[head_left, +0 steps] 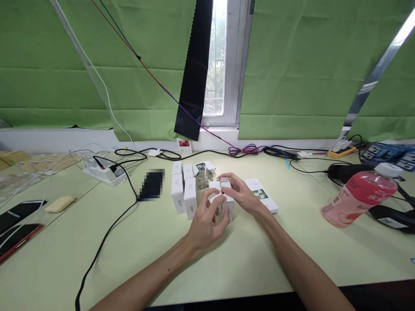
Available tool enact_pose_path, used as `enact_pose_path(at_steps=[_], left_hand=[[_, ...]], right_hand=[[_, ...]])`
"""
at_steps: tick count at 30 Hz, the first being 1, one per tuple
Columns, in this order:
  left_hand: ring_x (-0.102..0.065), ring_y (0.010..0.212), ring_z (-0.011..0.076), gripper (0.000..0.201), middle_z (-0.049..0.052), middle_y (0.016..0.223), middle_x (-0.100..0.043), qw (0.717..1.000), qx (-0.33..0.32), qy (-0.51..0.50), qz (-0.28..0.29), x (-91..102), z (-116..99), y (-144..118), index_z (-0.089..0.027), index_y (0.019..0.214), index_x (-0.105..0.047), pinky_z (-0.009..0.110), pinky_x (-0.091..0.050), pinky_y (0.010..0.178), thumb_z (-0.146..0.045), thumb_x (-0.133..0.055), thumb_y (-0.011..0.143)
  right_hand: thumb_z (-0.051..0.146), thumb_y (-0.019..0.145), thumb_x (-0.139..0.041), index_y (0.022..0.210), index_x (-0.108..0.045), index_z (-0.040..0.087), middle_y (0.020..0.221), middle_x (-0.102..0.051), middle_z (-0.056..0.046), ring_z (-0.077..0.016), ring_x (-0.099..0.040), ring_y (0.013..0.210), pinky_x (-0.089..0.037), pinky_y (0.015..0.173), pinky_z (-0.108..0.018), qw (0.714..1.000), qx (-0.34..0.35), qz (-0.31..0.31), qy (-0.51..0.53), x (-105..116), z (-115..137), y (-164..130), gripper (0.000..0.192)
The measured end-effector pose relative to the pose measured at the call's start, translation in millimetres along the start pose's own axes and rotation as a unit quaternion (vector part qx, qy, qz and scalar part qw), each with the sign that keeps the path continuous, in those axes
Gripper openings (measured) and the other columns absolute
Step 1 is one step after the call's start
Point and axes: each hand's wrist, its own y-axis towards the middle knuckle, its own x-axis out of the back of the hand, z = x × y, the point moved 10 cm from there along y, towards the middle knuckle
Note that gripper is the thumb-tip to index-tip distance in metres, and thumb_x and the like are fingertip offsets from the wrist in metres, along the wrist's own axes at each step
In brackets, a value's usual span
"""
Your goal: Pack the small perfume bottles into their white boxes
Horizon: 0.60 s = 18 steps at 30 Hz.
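Both my hands meet at the middle of the pale green table point(246, 255) around a small white box point(223, 195). My left hand point(205, 222) grips its near side with fingers curled on the front. My right hand point(240, 193) holds its top and far side, at the open flap. Just left stand two rows of the same small white boxes point(184, 190). Behind the held box sits a small clear glass bottle point(203, 177). A flat white box with a flower picture point(263, 195) lies right of my right hand.
A pink drink bottle point(359, 194) lies on its side at the right, near black cables and blue items. A white power strip point(103, 173) with a black cable sits at left, phones point(17, 224) at the left edge, a blurred dark patch point(151, 185) nearby.
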Motion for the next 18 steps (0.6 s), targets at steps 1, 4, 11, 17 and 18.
enact_pose_path(at_steps=[1,4,11,17,18], left_hand=[[-0.052,0.057,0.0021,0.025,0.01,0.124,-0.048,1.0,0.0,-0.001,0.0,0.0,0,0,-0.022,0.117,-0.055,0.022,-0.053,0.05,-0.015,-0.057,0.093],[-0.052,0.057,0.0021,0.025,0.01,0.124,-0.048,1.0,-0.001,-0.002,-0.002,-0.2,1,0,-0.022,0.117,-0.055,0.022,-0.052,0.05,-0.015,-0.058,0.093],[-0.052,0.057,0.0023,0.027,0.01,0.124,-0.049,1.0,0.0,-0.002,-0.002,-0.3,3,-2,-0.022,0.118,-0.055,0.022,-0.052,0.051,-0.015,-0.059,0.092],[-0.052,0.057,0.0022,0.026,0.009,0.123,-0.049,1.0,-0.005,0.005,-0.003,0.2,1,-1,-0.021,0.118,-0.056,0.023,-0.052,0.051,-0.015,-0.059,0.092],[-0.052,0.057,0.0023,0.026,0.009,0.123,-0.049,1.0,-0.004,0.005,-0.003,0.2,1,-1,-0.021,0.118,-0.056,0.023,-0.052,0.051,-0.015,-0.059,0.092]], right_hand=[[0.045,0.09,-0.066,0.118,-0.061,0.027,0.092,-0.059,0.0,-0.0162,-0.047,0.075,-0.039,0.068,-0.029,1.0,0.001,-0.001,0.0,0,0,0,0.034],[0.044,0.09,-0.066,0.118,-0.061,0.027,0.091,-0.058,0.0,-0.0158,-0.048,0.075,-0.039,0.069,-0.029,1.0,-0.005,-0.004,0.001,0,-2,0,0.034],[0.04,0.088,-0.069,0.119,-0.061,0.028,0.09,-0.061,0.001,-0.0166,-0.053,0.08,-0.041,0.075,-0.029,0.999,-0.032,-0.011,0.039,2,-11,-2,0.034],[0.02,0.077,-0.071,0.117,-0.061,0.028,0.099,-0.067,0.0,-0.0169,-0.059,0.084,-0.045,0.079,-0.03,0.991,-0.043,0.002,0.127,-1,-14,-1,0.041],[0.019,0.076,-0.07,0.116,-0.061,0.028,0.099,-0.067,0.0,-0.0166,-0.059,0.083,-0.045,0.079,-0.029,0.99,-0.045,0.001,0.133,-1,-14,-1,0.042]])
